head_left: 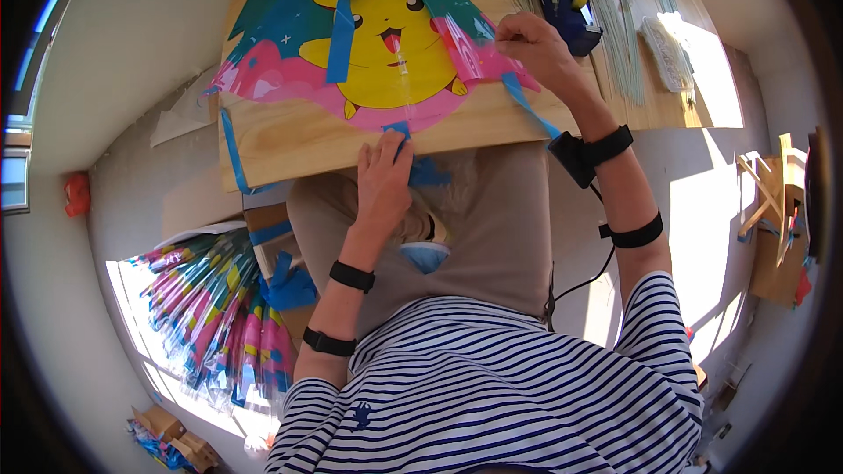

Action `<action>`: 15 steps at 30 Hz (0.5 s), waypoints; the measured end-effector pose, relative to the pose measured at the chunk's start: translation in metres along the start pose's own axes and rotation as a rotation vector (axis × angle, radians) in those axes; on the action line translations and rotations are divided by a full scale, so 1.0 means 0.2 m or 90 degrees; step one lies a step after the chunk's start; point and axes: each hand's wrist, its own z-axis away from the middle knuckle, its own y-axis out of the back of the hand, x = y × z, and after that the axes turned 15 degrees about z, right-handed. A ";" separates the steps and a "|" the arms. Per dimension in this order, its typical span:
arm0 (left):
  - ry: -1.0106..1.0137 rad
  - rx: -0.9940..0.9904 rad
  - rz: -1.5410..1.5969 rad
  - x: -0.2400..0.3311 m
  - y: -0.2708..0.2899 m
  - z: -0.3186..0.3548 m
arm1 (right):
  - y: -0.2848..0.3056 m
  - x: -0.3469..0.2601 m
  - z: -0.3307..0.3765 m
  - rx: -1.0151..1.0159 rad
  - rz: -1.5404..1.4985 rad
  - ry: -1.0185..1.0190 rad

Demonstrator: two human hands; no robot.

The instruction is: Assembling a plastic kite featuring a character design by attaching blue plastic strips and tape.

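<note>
A kite sail point(386, 44), printed with a yellow cartoon animal on green and pink, lies on the wooden table in front of me. A loose blue ribbon point(342, 31) curls over its middle. My left hand point(383, 177) rests at the table's front edge, its fingers stretched out and touching a blue strip point(399, 128) at the sail's lower tip. Over the sail's right corner, my right hand point(536, 46) is raised with its fingers curled into a pinch. Whatever it may hold is too small to see. Another blue ribbon point(529, 105) hangs below that hand.
Beyond my right hand stands a blue tape dispenser point(562, 9) with a yellow roll. Thin pale rods point(619, 35) and a clear bag of small white parts point(667, 54) lie to its right. Several folded printed sails point(219, 307) fan out at the lower left.
</note>
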 end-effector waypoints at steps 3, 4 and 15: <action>-0.016 0.027 -0.041 0.02 0.00 0.00 | -0.21 -0.25 -0.06 -0.127 0.140 0.155; -0.023 0.042 -0.060 0.02 0.00 0.00 | -0.30 -0.29 -0.07 -0.143 0.186 0.212; 0.001 0.064 -0.097 0.04 -0.02 0.03 | -0.71 -0.51 -0.21 -0.344 0.481 0.460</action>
